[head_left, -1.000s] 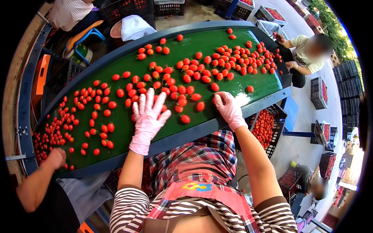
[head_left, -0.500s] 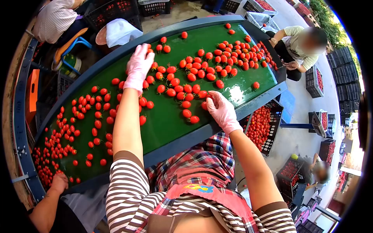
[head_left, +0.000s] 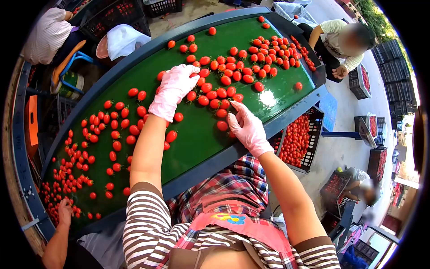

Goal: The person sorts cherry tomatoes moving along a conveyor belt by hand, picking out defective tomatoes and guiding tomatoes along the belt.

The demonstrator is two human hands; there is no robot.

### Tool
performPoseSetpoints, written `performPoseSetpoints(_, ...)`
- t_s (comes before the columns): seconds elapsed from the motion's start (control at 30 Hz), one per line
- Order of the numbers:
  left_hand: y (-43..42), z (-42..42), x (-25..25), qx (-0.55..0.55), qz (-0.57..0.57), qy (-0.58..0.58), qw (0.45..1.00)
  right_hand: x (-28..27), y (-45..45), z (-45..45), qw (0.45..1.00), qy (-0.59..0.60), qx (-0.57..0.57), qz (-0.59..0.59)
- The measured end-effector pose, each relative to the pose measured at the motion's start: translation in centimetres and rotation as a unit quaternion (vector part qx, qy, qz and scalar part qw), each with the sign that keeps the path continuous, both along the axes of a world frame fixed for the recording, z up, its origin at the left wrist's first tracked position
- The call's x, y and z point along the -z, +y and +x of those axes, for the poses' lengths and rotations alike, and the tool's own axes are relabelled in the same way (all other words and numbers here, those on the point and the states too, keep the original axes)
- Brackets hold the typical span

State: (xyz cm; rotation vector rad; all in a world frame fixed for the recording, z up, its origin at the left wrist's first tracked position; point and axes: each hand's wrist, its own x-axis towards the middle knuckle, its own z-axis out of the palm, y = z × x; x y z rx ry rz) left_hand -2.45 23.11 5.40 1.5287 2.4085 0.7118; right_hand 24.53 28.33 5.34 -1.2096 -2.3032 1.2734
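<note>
Many small red cherry tomatoes (head_left: 226, 80) lie on a green conveyor belt (head_left: 192, 145) in front of me. My left hand (head_left: 175, 87), in a thin pink glove, reaches over the belt's middle with fingers stretched toward the tomatoes; its fingertips touch or cover a few. Closer to the near rail, my right hand (head_left: 248, 130), gloved alike, has thumb and index finger apart beside the near end of the tomato cluster. One tomato is partly hidden under its fingers. No tomato is visibly gripped in either hand.
A dark metal rail (head_left: 208, 163) edges the belt. Below it on the right stands a black crate (head_left: 319, 123) of tomatoes. A co-worker's hand (head_left: 66, 211) reaches onto the belt's lower left. Another person (head_left: 333, 33) sits beyond the far right end. Stacked crates (head_left: 396, 83) stand farther right.
My left hand has moved right and nearer, from the far edge to the cluster. My right hand has shifted slightly left. Tomatoes near my hands have shifted; the co-worker's hand has moved slightly.
</note>
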Motion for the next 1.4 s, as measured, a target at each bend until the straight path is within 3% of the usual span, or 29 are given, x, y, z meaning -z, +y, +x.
performPoseSetpoints(0.03,-0.1,0.7,-0.2,-0.002,0.055,0.069,0.996,-0.1,0.0,-0.1,1.0,-0.006,0.0,-0.006)
performPoseSetpoints(0.07,-0.4,1.4,-0.3,0.015,0.099,0.051,0.994,-0.1,0.0,0.0,1.0,-0.005,0.002,-0.006)
performPoseSetpoints(0.13,-0.9,3.1,-0.3,0.014,0.099,-0.052,0.994,-0.1,0.0,-0.2,1.0,0.01,-0.002,-0.002)
performPoseSetpoints(0.17,-1.0,3.2,1.8,0.04,0.151,-0.141,0.978,0.1,0.0,-0.3,1.0,0.012,0.0,-0.003)
performPoseSetpoints(0.27,-1.9,5.6,1.5,0.046,0.149,-0.122,0.98,1.1,0.3,-0.6,0.998,0.049,-0.007,0.047)
performPoseSetpoints(0.4,-2.3,8.0,1.8,0.08,0.191,-0.073,0.976,2.2,1.5,-0.5,0.996,0.077,0.01,-0.045)
performPoseSetpoints(0.43,-2.6,9.2,1.1,0.099,0.196,-0.083,0.972,3.1,1.6,-0.8,0.99,0.134,0.009,-0.035)
performPoseSetpoints(0.5,-2.7,11.0,1.3,0.144,0.196,-0.028,0.97,3.5,2.4,-0.6,0.989,0.133,-0.043,-0.038)
performPoseSetpoints(0.53,-2.6,11.6,2.4,0.149,0.208,-0.009,0.967,2.5,2.7,-0.5,0.993,0.08,-0.075,0.051)
performPoseSetpoints(0.63,-2.7,11.9,4.3,0.124,0.251,-0.091,0.956,2.9,2.7,-0.6,0.993,0.097,-0.042,-0.059)
performPoseSetpoints(0.73,-2.9,12.2,5.2,0.092,0.272,-0.115,0.951,3.3,2.9,-0.7,0.987,0.128,-0.098,-0.014)
performPoseSetpoints(0.87,-2.5,12.2,5.7,0.097,0.246,-0.071,0.962,4.5,3.3,-0.8,0.986,0.136,-0.057,-0.081)
performPoseSetpoints(0.9,-2.5,11.7,5.0,0.072,0.186,0.05,0.979,3.6,2.6,-1.1,0.964,0.196,-0.009,-0.178)
performPoseSetpoints(0.93,-3.2,11.2,4.0,0.038,0.097,0.21,0.972,4.1,2.7,-1.3,0.966,0.212,0.031,-0.142)
performPoseSetpoints(1.0,-4.5,8.8,2.2,-0.004,-0.065,0.21,0.975,5.3,3.2,-1.5,0.956,0.27,0.049,-0.104)
performPoseSetpoints(1.07,-7.1,6.3,3.7,-0.035,-0.06,0.158,0.985,5.9,3.5,-1.6,0.951,0.277,0.06,-0.122)
performPoseSetpoints(1.13,-8.9,4.1,3.2,-0.086,-0.147,0.173,0.97,6.4,3.5,-1.7,0.955,0.273,0.069,-0.096)
performPoseSetpoints(1.2,-11.9,3.3,2.6,-0.213,-0.068,0.095,0.97,5.3,3.2,-1.8,0.957,0.267,0.064,-0.092)
performPoseSetpoints(1.27,-14.1,3.9,0.8,-0.205,-0.046,0.126,0.97,4.9,3.4,-2.1,0.96,0.261,0.058,-0.086)
performPoseSetpoints(1.3,-14.7,5.4,-2.1,-0.111,-0.069,0.098,0.987,5.3,3.6,-2.0,0.96,0.255,0.048,-0.101)
performPoseSetpoints(1.33,-15.0,6.3,-1.4,-0.008,-0.012,0.11,0.994,5.3,3.5,-1.9,0.961,0.25,0.038,-0.116)
performPoseSetpoints(1.4,-14.4,10.0,0.2,0.114,-0.051,0.122,0.985,5.6,3.9,-1.7,0.957,0.259,0.038,-0.123)
